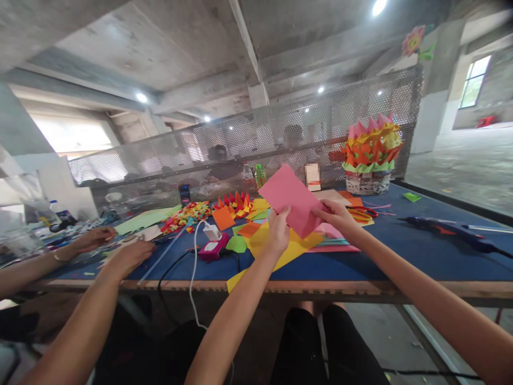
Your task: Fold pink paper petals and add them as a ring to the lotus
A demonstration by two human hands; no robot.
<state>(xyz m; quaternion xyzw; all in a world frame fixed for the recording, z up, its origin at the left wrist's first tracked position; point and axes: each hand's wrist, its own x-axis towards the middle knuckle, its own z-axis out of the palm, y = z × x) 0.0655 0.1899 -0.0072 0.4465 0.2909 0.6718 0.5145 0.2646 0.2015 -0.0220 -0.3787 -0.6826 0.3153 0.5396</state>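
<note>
A square sheet of pink paper [289, 197] is held up above the table, tilted so that one corner points upward. My left hand [279, 229] pinches its lower left edge, thumb on the near face. At the right corner, my right hand [335, 215] grips the same sheet between thumb and fingers. Beneath the hands lie a large yellow sheet [262, 247] and a stack of coloured paper [334, 247]. Orange-handled scissors [363, 214] rest just beyond my right hand.
A glue gun [449, 231] lies at right, its cord trailing off. Behind it stands a folded-paper basket [371, 155]. A magenta power strip [214, 247] with a white charger [212, 231] sits left. Another person's hands [126, 259] work at far left, near a pile of folded pieces [188, 218].
</note>
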